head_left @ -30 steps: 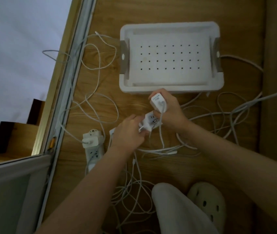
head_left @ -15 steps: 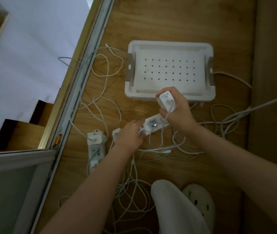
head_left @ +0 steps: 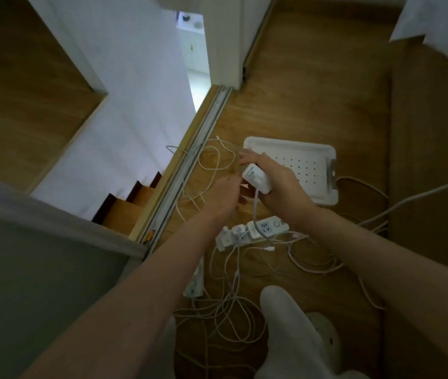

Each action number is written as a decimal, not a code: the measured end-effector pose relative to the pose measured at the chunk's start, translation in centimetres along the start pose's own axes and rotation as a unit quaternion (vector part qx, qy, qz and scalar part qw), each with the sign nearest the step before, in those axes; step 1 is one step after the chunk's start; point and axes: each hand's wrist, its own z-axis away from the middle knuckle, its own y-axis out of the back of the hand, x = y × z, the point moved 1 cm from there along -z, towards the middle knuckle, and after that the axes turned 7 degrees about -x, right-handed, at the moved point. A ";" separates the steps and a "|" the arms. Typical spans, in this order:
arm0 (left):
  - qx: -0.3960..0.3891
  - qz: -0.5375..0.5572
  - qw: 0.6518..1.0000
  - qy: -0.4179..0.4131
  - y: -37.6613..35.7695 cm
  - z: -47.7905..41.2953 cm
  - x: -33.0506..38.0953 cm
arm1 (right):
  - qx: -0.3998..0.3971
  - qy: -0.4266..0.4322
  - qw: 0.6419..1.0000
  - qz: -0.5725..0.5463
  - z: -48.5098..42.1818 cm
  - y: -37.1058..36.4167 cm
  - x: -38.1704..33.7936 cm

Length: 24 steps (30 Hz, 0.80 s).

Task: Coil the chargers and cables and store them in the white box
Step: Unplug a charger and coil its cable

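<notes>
Right hand (head_left: 280, 190): curled round the white charger (head_left: 257, 178), raised off the floor (head_left: 313, 77), overlapping the left end of the white box (head_left: 288, 142) in the view. Left hand (head_left: 223, 195): blurred, close beside the charger; cannot tell whether gripping anything. Thin cable (head_left: 255, 209) hanging from the charger, down across the power strip (head_left: 262, 231). Probably a light, rigid brick with smooth sides and a limp, tangle-prone cord. Best gripped across the brick's flat faces, cord pinched near its root for coiling.
</notes>
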 end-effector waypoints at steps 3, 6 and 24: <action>-0.003 0.041 0.999 -0.025 1.5 3.3 1.6 | -0.043 0.063 0.991 0.106 -0.2 1.3 -3.7; -0.004 0.067 0.997 -0.038 2.7 6.1 2.1 | -0.072 0.097 0.967 0.226 0.1 1.7 -7.3; 0.056 0.304 0.950 -0.048 5.7 17.8 2.5 | -0.109 -0.137 0.960 -0.217 9.0 -2.0 -18.5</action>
